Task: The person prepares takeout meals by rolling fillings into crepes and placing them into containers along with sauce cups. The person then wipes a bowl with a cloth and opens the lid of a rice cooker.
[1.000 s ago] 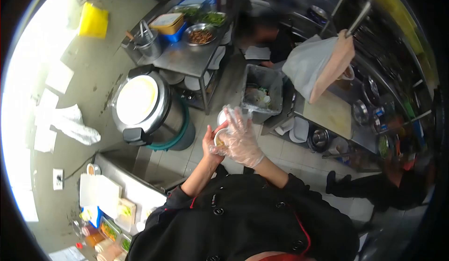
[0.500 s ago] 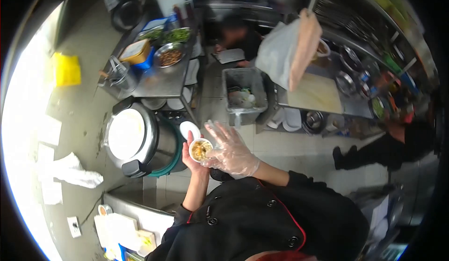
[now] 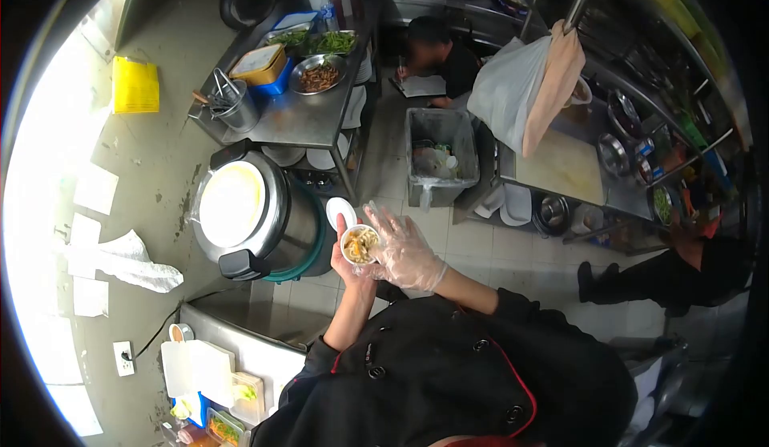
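My left hand (image 3: 352,271) is bare and wraps round a small white cup (image 3: 344,248) with pale strips and orange-yellow pieces of food (image 3: 360,244) in it. A round white lid (image 3: 340,213) shows at the tips of its fingers, just beyond the cup. Beside the cup's right rim is my right hand (image 3: 408,253), in a clear plastic glove, its fingers stretched out. The right thumb is close to the rim; whether it touches the cup I cannot tell.
A large cooker (image 3: 272,215) stands to the left, below a steel table (image 3: 300,122) with food trays. Ahead is a grey bin (image 3: 440,138); behind it a person (image 3: 448,62) writes on a sheet. A hanging bag (image 3: 513,86) and another person (image 3: 681,275) are at right.
The view has shifted, so the surroundings appear further right and higher. My gloved fingers are closer together and the hand sits nearer the cup's right side; the left hand keeps the cup and lid.
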`<action>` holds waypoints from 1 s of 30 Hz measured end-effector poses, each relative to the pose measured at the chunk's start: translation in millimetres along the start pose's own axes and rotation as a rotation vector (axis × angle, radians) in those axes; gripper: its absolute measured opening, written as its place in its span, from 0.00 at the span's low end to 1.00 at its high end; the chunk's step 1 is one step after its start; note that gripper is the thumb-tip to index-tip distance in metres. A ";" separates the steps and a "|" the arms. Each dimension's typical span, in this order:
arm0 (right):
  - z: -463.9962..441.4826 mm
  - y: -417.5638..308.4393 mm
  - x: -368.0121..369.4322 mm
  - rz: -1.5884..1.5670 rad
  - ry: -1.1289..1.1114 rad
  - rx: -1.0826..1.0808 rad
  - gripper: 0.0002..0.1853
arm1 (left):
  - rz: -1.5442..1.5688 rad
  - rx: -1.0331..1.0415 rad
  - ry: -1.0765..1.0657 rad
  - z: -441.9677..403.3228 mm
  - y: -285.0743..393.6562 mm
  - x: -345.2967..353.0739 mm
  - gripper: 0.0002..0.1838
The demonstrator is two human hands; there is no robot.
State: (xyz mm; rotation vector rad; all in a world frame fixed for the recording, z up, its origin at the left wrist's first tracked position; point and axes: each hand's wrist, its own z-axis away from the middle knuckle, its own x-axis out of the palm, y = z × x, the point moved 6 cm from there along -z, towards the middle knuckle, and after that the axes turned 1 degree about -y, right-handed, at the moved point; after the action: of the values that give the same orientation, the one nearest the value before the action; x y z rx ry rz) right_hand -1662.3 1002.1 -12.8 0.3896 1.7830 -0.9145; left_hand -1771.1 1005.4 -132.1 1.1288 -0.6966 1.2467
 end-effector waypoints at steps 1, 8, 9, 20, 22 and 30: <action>-0.5 0.0 -1.9 -0.025 0.024 -0.032 0.27 | 0.014 0.004 0.007 2.0 0.6 3.7 0.30; -21.2 20.1 -27.2 -0.497 0.209 -0.068 0.37 | 0.139 -0.223 -0.364 12.4 -0.6 47.1 0.29; -21.7 20.7 -29.4 -0.384 0.224 -0.148 0.41 | 0.156 -0.291 -0.374 10.4 -1.1 47.6 0.29; -18.1 -13.6 -65.5 -0.291 0.189 -0.252 0.24 | -0.059 0.001 -0.324 -7.5 13.0 50.4 0.30; -17.8 -14.8 -50.5 -0.289 0.133 -0.212 0.30 | -0.076 0.028 -0.358 -0.7 9.0 59.7 0.31; -8.2 -4.7 -18.2 -0.077 0.074 -0.174 0.39 | -0.042 -0.044 -0.286 1.7 -12.2 29.9 0.31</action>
State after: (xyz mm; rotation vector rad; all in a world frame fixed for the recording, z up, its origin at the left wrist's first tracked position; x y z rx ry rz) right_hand -1663.3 1007.9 6.8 0.2479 1.9402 -0.7994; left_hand -1752.2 1015.6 -107.9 1.2926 -0.9043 1.0396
